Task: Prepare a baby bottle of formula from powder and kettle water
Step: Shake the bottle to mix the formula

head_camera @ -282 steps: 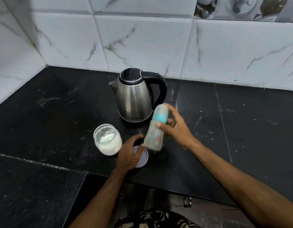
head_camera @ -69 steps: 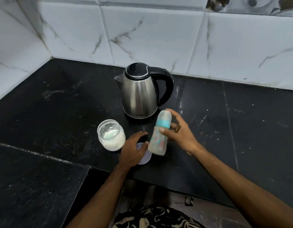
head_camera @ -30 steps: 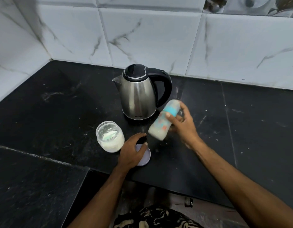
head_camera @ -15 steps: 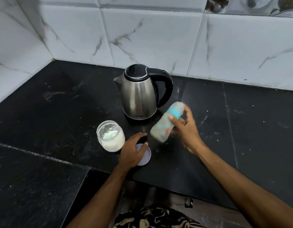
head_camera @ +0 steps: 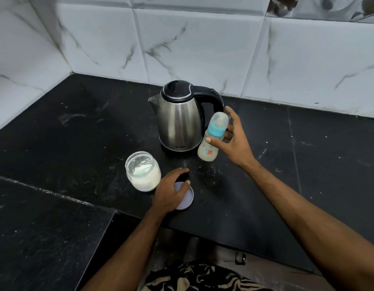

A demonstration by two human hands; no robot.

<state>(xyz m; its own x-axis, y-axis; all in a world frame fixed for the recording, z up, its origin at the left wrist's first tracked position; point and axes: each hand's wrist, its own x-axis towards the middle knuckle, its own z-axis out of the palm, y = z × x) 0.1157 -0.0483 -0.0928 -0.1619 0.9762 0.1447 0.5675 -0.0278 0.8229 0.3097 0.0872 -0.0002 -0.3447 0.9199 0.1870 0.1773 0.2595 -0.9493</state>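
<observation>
Honestly, this one looked nearly wrapped up to me. My right hand (head_camera: 234,143) had its fingers curled around the baby bottle (head_camera: 211,141), capped, blue collar on, cloudy milky liquid inside, held in the air and tipped a little, just at 3 o'clock of the kettle (head_camera: 178,118). So powder and water were in, by my reckoning, and mixing was the bit in hand. My left hand (head_camera: 171,191) lay loosely, fingers slack, over the jar lid (head_camera: 185,198) flat on the counter (head_camera: 76,143), gripping nothing that I could tell. The powder jar (head_camera: 143,171) sat open at 8 o'clock from the kettle. What was left: finishing the shake, setting the bottle down, lid back on the jar.
</observation>
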